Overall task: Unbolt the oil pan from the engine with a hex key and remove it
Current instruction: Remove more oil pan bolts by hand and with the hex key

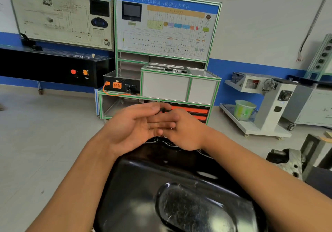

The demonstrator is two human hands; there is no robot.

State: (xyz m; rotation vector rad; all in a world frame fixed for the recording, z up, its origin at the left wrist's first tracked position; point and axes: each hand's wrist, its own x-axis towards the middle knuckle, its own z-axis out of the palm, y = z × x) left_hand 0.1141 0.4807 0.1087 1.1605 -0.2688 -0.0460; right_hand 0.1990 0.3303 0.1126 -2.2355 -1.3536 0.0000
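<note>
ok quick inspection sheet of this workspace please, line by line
surface: pale floor; no bench top seen
job's things: black oil pan below both hands; small dark part at the fingertips, too small to identify
clutter: green bucket on a wheeled cart; grey metal casting at right
hands: left hand open, fingers straight; right hand against it, grip unclear
cables: orange cable on the green-framed stand; loose wires down the wall
surroundings: wiring display boards, blue-banded wall

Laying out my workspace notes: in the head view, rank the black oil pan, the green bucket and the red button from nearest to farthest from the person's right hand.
1. Black oil pan, directly beneath the right hand.
2. Green bucket, off to the right on the grey cart.
3. Red button, far left on the black console.
</note>
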